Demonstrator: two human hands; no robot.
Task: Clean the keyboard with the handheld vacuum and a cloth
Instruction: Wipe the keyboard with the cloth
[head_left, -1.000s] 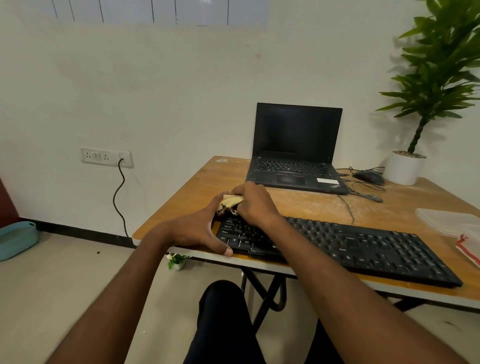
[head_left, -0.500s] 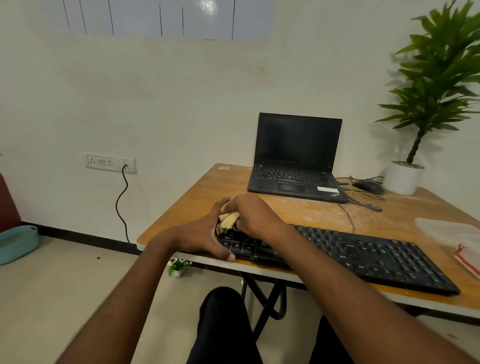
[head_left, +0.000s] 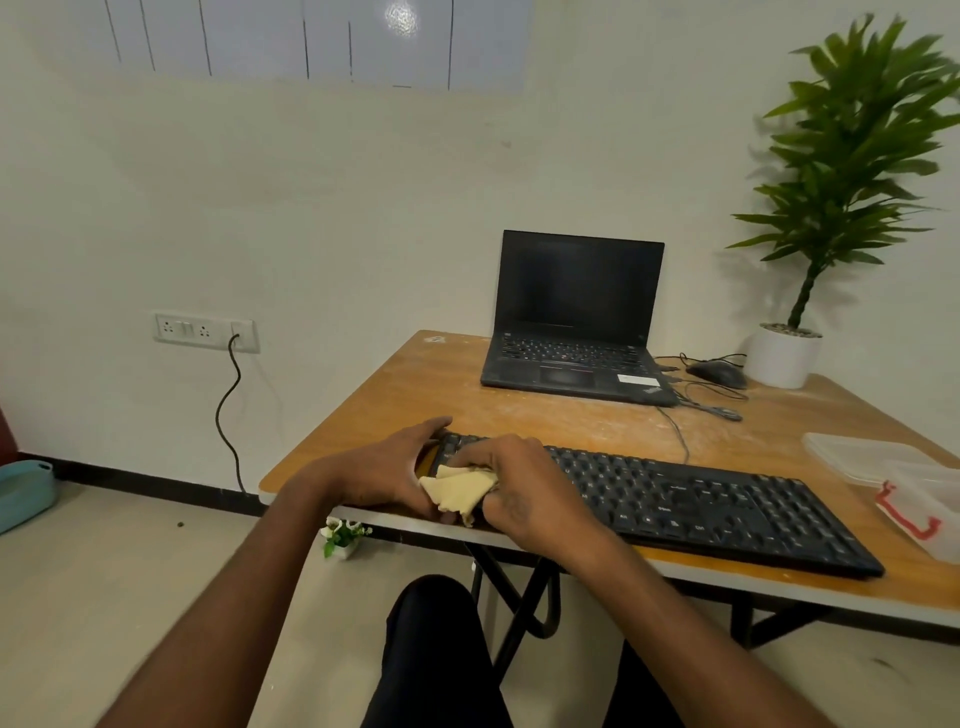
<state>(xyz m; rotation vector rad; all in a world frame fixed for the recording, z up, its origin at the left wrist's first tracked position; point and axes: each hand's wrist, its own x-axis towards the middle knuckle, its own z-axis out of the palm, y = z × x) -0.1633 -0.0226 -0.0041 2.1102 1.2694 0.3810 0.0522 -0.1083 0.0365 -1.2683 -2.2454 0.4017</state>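
Fingers of the left hand curve round the left end of the black keyboard, the thumb toward the near edge and the fingertips reaching over the far corner, so the hand holds that end in place. Just to its right, the right hand has its fingers curled round a bunched yellow cloth and presses it down on the keys at the keyboard's left end; a loose corner of the cloth sticks out between the two hands and hangs past the near edge. The keyboard lies along the front of the wooden table, slanting a little, its right end nearer the front edge. Farther left, low on the wall, a socket plate has a dark cable running down toward the floor, and a pale blue tub sits at the frame's left edge. Under the table's front edge a tiny potted sprig stands on the floor. Behind the keyboard an open laptop shows a dark screen. To its right lie a black mouse and its tangled wire, then a tall green plant in a white pot. At the far right a clear plastic box with a red clip rests on the table.
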